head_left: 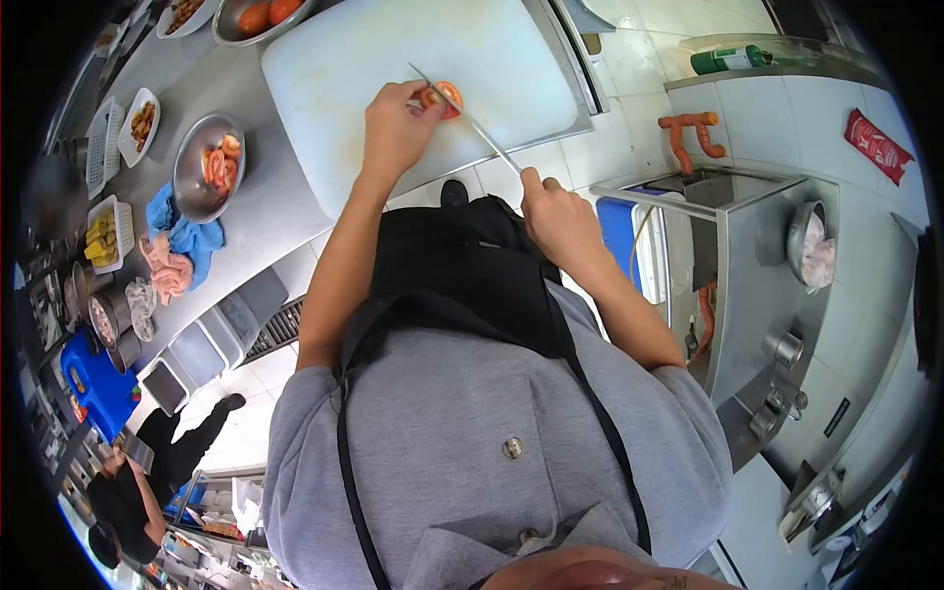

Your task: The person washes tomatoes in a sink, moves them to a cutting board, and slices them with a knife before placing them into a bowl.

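Observation:
On the white cutting board [393, 49] lies a cut tomato [451, 92] with its red flesh facing up. My left hand [398, 123] pinches the tomato's left side with closed fingertips. A knife [482, 133] is held by its handle in my right hand [559, 216], whose fingers wrap round it. The blade runs up and to the left, crossing over the tomato, its tip beyond it. Left of the board, a steel bowl [184, 175] holds several tomato pieces [222, 165]. Another steel bowl [228, 29] at the top holds whole tomatoes [255, 17].
Blue cloth [204, 241] and pink cloth [165, 267] lie by the counter's front edge. A white basket [124, 224] holds yellow pieces. On the right stand a steel sink unit [762, 265] and a bowl [801, 236]. A co-worker in black [123, 501] stands at lower left.

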Action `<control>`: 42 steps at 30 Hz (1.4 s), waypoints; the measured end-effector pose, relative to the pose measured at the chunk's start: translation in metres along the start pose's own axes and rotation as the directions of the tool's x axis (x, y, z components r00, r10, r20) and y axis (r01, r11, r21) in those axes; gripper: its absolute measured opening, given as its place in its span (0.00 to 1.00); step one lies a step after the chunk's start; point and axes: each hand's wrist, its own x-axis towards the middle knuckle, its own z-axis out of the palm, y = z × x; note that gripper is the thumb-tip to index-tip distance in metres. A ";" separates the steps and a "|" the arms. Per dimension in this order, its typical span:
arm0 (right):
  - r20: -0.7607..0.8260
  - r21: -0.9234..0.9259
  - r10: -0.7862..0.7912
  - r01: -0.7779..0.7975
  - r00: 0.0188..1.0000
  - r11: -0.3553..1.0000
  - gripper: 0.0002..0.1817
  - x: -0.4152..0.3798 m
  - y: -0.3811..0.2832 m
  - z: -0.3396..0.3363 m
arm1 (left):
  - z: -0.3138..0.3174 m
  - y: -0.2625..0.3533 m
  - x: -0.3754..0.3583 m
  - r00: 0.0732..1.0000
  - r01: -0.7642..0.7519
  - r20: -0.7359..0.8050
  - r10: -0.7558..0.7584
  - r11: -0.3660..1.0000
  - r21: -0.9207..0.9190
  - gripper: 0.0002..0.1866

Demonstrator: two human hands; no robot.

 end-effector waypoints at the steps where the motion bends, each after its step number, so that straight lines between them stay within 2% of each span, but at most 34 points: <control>1: -0.005 -0.002 0.001 -0.001 1.000 1.000 0.09 0.000 -0.001 0.003 | 0.004 -0.004 0.002 0.996 0.069 -0.042 -0.073 0.994 -0.085 0.18; 4: 0.019 -0.004 0.006 -0.006 1.000 1.000 0.09 -0.007 -0.002 -0.002 | 0.015 -0.014 0.006 0.986 0.117 -0.107 -0.129 0.986 -0.115 0.15; 11: 0.115 0.061 -0.008 0.001 0.993 0.998 0.07 -0.015 0.010 -0.016 | 0.016 -0.025 0.011 0.980 0.169 -0.083 -0.179 0.978 -0.120 0.13; 13: 0.082 0.048 -0.027 0.023 0.996 0.999 0.07 0.003 0.007 -0.012 | 0.015 -0.029 0.013 0.975 0.185 -0.094 -0.201 0.970 -0.157 0.11; 14: 0.050 0.032 -0.047 0.045 0.998 0.998 0.07 0.014 0.005 -0.007 | 0.012 -0.026 0.013 0.975 0.190 -0.087 -0.205 0.970 -0.153 0.11; 16: 0.035 0.037 -0.045 0.044 0.998 0.998 0.08 0.030 0.005 0.004 | 0.004 -0.016 0.013 0.949 0.310 0.020 -0.314 0.923 -0.230 0.12; 20: 0.111 0.086 -0.031 0.021 0.993 0.996 0.07 0.027 0.011 -0.007 | 0.000 -0.016 0.005 0.949 0.307 0.009 -0.314 0.923 -0.233 0.12; 22: 0.145 0.093 -0.018 0.005 0.989 0.996 0.07 0.018 0.012 -0.017 | 0.000 -0.015 0.003 0.978 0.177 -0.080 -0.193 0.969 -0.174 0.11; 23: 0.160 0.098 0.002 -0.018 0.987 0.995 0.07 0.011 0.008 -0.024 | 0.001 -0.015 0.002 0.977 0.183 -0.078 -0.199 0.968 -0.174 0.11; 25: 0.179 0.109 0.030 -0.051 0.983 0.993 0.07 -0.002 0.000 -0.031 | 0.003 -0.012 0.002 0.992 0.025 -0.123 -0.029 0.999 -0.034 0.10; 29: 0.165 0.122 0.017 -0.038 0.986 0.992 0.07 -0.014 -0.006 -0.037 | 0.006 -0.008 0.002 0.989 0.015 -0.149 -0.007 0.999 0.051 0.09; 32: 0.161 0.144 0.002 -0.026 0.987 0.989 0.06 -0.014 -0.007 -0.034 | 0.005 -0.004 0.001 0.989 0.078 -0.127 -0.069 0.995 0.064 0.09; 36: 0.097 0.141 -0.028 0.014 0.995 0.990 0.07 0.009 -0.007 -0.006 | 0.004 -0.009 0.003 0.988 0.087 -0.130 -0.083 0.996 0.022 0.09; 39: 0.115 0.149 -0.028 0.010 0.993 0.989 0.08 0.036 -0.007 0.010 | 0.001 -0.011 -0.002 0.987 0.122 -0.102 -0.122 0.993 -0.005 0.09; 42: 0.153 0.128 0.001 -0.021 0.988 0.992 0.08 0.026 0.000 0.000 | -0.004 -0.013 -0.003 0.986 0.137 -0.092 -0.140 0.990 -0.031 0.09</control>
